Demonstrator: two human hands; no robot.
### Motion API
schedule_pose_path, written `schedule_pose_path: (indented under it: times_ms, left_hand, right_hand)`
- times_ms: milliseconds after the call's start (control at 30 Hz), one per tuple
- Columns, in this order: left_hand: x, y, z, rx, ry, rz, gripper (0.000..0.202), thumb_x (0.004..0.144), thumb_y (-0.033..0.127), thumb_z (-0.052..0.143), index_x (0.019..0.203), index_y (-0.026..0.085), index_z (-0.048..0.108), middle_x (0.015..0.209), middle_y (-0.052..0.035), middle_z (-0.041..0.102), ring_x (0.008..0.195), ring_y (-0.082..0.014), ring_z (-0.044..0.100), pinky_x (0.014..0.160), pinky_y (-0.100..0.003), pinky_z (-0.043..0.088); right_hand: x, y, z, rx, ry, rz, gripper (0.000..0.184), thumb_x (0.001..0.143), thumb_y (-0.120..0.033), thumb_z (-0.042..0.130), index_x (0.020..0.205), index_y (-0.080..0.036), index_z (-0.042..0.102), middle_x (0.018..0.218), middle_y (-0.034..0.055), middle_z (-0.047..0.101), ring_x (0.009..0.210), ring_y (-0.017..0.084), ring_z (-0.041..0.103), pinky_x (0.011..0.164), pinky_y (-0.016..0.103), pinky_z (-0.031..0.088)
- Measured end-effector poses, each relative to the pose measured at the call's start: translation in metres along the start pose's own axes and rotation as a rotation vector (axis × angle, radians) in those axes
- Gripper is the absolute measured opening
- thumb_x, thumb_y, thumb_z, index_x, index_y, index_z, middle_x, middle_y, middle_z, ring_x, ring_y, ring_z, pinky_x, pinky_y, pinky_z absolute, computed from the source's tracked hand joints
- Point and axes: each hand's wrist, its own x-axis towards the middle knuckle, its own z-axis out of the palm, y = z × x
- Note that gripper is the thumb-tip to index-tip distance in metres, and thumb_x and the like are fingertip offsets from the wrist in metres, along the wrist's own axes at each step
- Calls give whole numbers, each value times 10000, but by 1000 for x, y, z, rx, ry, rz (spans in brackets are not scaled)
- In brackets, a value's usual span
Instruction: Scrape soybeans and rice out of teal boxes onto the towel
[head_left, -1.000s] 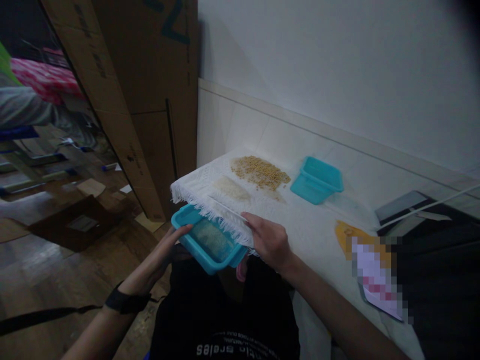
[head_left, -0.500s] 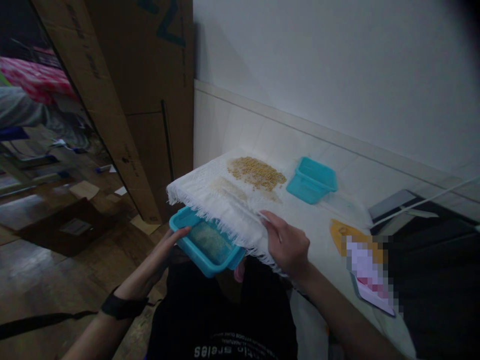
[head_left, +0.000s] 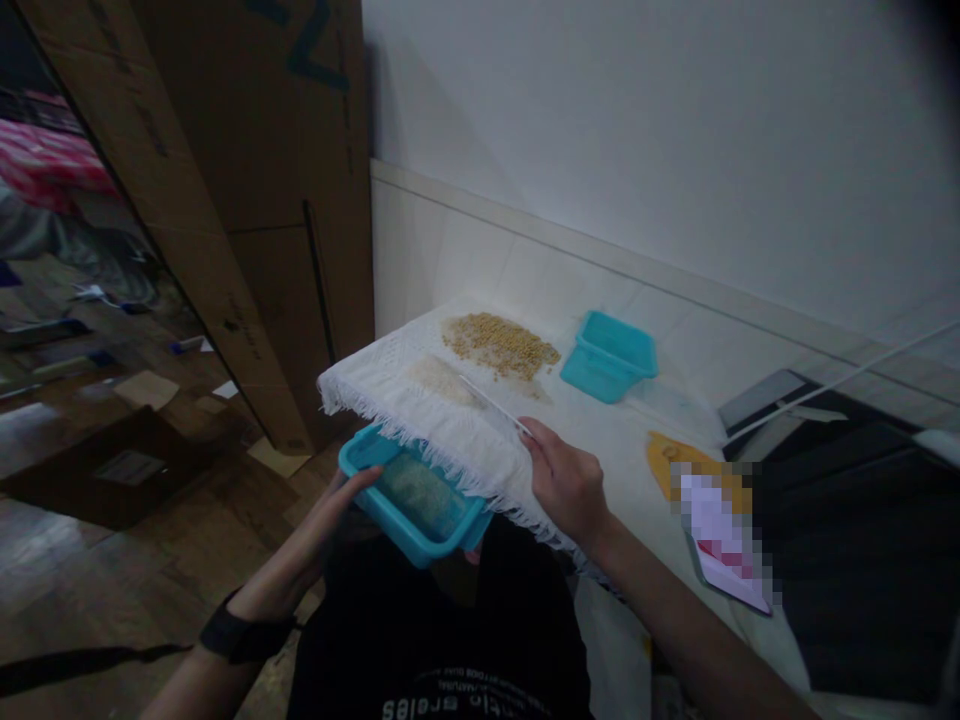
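My left hand (head_left: 330, 520) grips the near rim of a turquoise tub (head_left: 409, 500) held just under the fringed edge of a white cloth (head_left: 450, 440); pale grains lie in the tub. Pinched in my right hand (head_left: 566, 485) is a thin white stick (head_left: 491, 405), which lies across the cloth beside a small pile of white grains (head_left: 442, 378). A larger heap of yellow-brown grains (head_left: 499, 345) sits farther back. A second turquoise tub (head_left: 609, 357) stands to the right of that heap.
The cloth covers a table set against a tiled wall (head_left: 675, 300). Tall cardboard boxes (head_left: 247, 180) lean at the left. A yellow card and a blurred paper (head_left: 716, 530) lie on the right, near a dark device (head_left: 772, 400) and a white cable.
My right hand drew the stick back from the cloth's fringe towards the grain pile on the table. The white grain pile looks smaller. The left hand keeps the tub under the edge.
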Motion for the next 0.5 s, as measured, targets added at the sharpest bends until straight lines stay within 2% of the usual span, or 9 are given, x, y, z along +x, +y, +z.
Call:
schedule_pose_path:
  times_ms: [133, 233, 367, 500]
  left_hand:
    - [2, -3, 0, 0, -10, -6, 738, 745, 572, 754, 1388, 302, 512, 1072, -105, 755, 877, -320, 759, 800, -459, 622]
    - [3, -4, 0, 4, -6, -6, 747, 741, 559, 765, 1392, 297, 507, 1120, -114, 741, 860, -308, 760, 782, -457, 627]
    - [3, -2, 0, 1, 0, -2, 741, 745, 547, 767, 1394, 300, 508, 1153, -115, 729, 829, -298, 760, 771, -452, 628]
    - [0, -1, 2, 4, 9, 7, 749, 734, 555, 771, 1387, 292, 515, 1103, -108, 740, 828, -315, 760, 769, -453, 626]
  right_hand:
    - [-7, -18, -9, 21, 15, -162, 414, 952, -61, 512, 1333, -209, 571, 1081, 57, 778, 838, 158, 763, 801, 234, 602]
    - [-7, -22, -12, 25, 47, -208, 427, 935, -45, 547, 1346, -160, 548, 1104, 80, 770, 885, 160, 759, 837, 236, 600]
    - [7, -5, -5, -77, 150, -146, 362, 939, -67, 565, 1287, -163, 596, 968, 48, 790, 739, 133, 751, 760, 190, 584]
    - [26, 17, 13, -92, 112, -105, 292, 977, -108, 512, 1240, -175, 621, 961, 49, 788, 720, 141, 747, 689, 197, 572]
